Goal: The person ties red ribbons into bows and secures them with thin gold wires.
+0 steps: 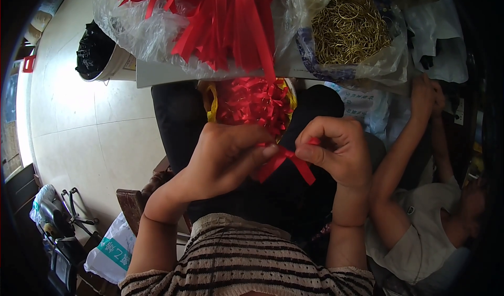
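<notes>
**Pinching a red ribbon into a bow**

A striped knit top (247, 264) lies closest, below both wrists. Just above it, the left hand (226, 157) and right hand (336, 149) are each clenched on a glossy red ribbon (286, 162), its flat tails splaying down between the two pinches. To do this well, I judge the fingertips should stay close and the loop taut. Beyond the grip sits a heap of finished red bows (254, 104); farther off, loose red strips in crinkly clear plastic (210, 17) and a tangle of gold wire rings (349, 25).
</notes>
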`<state>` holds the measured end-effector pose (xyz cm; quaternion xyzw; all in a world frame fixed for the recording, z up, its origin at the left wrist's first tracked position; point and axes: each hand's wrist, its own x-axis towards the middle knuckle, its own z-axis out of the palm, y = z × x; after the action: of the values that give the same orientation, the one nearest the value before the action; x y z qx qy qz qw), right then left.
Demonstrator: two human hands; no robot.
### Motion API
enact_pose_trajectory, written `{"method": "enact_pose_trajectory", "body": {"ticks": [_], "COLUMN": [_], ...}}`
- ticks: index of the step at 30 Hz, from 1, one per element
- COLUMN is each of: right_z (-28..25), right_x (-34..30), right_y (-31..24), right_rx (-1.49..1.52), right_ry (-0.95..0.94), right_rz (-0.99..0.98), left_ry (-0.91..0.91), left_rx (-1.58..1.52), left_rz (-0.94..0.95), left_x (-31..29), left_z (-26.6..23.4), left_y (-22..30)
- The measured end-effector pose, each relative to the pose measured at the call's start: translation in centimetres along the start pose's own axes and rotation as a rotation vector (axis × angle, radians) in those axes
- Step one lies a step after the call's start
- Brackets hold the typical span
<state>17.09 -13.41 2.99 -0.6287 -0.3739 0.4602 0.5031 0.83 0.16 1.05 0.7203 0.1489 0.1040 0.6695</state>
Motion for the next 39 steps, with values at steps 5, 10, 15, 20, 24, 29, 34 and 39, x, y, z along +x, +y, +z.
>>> {"method": "enact_pose_trajectory", "body": {"ticks": [5, 10, 15, 20, 24, 29, 34, 39], "right_z": [-0.6, 0.7, 4.3, 5.1, 5.6, 6.7, 6.4, 5.6], "right_x": [0.5, 0.9, 0.3, 0.2, 0.0, 0.2, 0.1, -0.1], "right_y": [-0.9, 0.3, 3.4, 4.6, 3.1, 3.5, 3.6, 3.9], "right_rx": [-0.028, -0.007, -0.013, 0.357, 0.342, 0.256, 0.379, 0.266], "right_ry": [-0.143, -0.063, -0.039, -0.178, 0.007, 0.142, 0.052, -0.08], "right_rz": [0.064, -0.042, -0.208, -0.153, -0.002, -0.031, -0.037, -0.166], "left_ry": [-0.097, 0.042, 0.081, 0.155, 0.156, 0.18, 0.191, 0.208], "left_rx": [-0.334, -0.484, -0.296, -0.446, -0.484, -0.458, -0.435, -0.454], "left_rz": [-0.157, -0.297, 0.01, -0.106, -0.008, 0.018, -0.008, -0.008], "left_x": [0.2, 0.1, 0.9, 0.8, 1.1, 1.1, 1.0, 1.0], "left_z": [-0.4, -0.1, 0.5, 0.1, 0.3, 0.8, 0.2, 0.4], "left_y": [-0.3, 0.3, -1.2, -1.1, -1.6, -1.7, -2.2, -1.7]}}
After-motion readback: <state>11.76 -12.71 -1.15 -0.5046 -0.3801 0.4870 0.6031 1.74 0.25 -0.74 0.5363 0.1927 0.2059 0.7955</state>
